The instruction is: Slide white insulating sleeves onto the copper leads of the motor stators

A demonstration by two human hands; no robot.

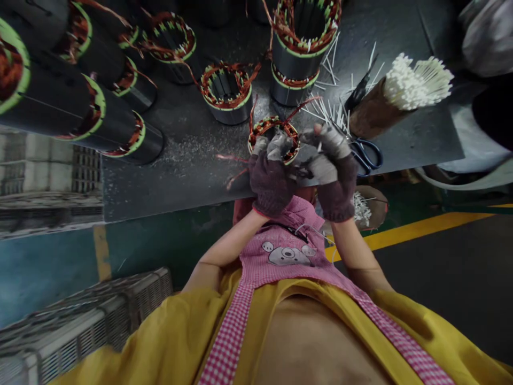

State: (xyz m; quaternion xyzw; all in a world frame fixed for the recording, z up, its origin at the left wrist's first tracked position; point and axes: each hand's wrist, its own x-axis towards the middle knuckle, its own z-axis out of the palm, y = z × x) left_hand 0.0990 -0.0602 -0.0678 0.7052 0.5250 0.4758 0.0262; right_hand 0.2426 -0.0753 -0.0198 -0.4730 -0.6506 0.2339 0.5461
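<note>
Left hand point(269, 179) in a dark knit glove, grey fingertips point(276, 145) curled onto the near rim of a round copper-wound steel motor stator point(273, 128), upright on a grey metal bench point(188, 160); right hand point(332, 174), same glove, just beside the stator, fingers pinched together, anything between them too small to tell; dark blue-handled scissors point(366, 156) just past it.

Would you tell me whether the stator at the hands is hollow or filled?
Hollow: the stator shows a dark open bore inside its copper windings.
</note>
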